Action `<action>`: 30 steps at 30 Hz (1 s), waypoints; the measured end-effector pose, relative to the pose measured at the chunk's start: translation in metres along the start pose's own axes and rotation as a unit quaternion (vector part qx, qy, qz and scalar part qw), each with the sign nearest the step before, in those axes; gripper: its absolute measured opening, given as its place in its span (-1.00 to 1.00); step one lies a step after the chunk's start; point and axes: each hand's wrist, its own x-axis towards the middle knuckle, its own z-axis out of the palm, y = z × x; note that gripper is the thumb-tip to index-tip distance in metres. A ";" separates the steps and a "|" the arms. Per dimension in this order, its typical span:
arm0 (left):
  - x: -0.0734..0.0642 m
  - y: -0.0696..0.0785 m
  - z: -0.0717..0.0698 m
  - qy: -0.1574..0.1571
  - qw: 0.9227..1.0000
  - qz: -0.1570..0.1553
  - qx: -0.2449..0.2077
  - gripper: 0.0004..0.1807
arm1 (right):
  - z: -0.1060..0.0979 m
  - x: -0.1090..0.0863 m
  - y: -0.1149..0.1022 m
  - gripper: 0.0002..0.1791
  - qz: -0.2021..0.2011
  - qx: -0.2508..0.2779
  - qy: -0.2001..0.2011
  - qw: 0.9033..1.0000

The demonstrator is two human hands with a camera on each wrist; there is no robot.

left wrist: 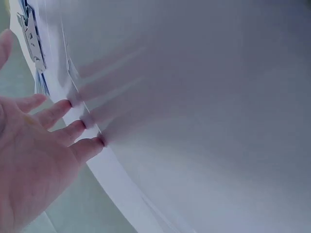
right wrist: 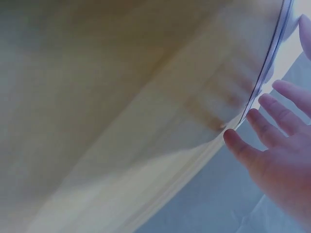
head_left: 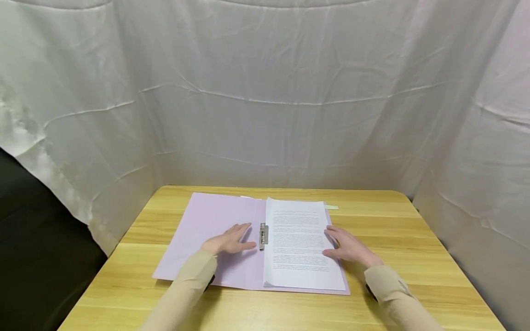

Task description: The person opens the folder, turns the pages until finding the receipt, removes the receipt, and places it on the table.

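Note:
A lilac folder (head_left: 223, 211) lies spread flat on the table, with a metal clip (head_left: 262, 236) along its spine. On its right side sits a stack of printed paper (head_left: 300, 239), its left edge beside the clip. My left hand (head_left: 229, 240) is over the bare left cover, fingers extended toward the clip. In the left wrist view, fingertips (left wrist: 99, 141) of that hand meet the cover's surface, and the clip (left wrist: 33, 41) shows past them. At the paper's right edge is my right hand (head_left: 348, 246), fingers spread over the margin. Neither hand grips anything.
The wooden table (head_left: 389, 220) extends around the folder on both sides. A pale tab (head_left: 331, 207) sticks out at the folder's top right. Grey-white curtains (head_left: 265, 115) hang behind and at the sides, and a black surface (head_left: 37, 248) stands at the left.

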 end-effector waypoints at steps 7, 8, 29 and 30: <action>0.012 0.003 0.004 -0.006 1.000 0.019 -0.012 -0.14 | -0.001 0.005 -0.003 -0.08 -0.010 0.009 -0.024 1.000; 0.012 0.004 0.004 -0.006 1.000 0.019 -0.014 -0.14 | -0.001 0.005 -0.003 -0.07 -0.008 0.010 -0.029 1.000; 0.018 0.019 0.008 -0.008 1.000 0.027 -0.006 -0.19 | -0.009 -0.001 0.003 -0.01 -0.002 0.004 -0.056 0.998; 0.018 0.020 0.008 -0.013 1.000 0.025 -0.007 -0.18 | -0.009 -0.001 0.003 -0.01 -0.002 0.005 -0.056 0.998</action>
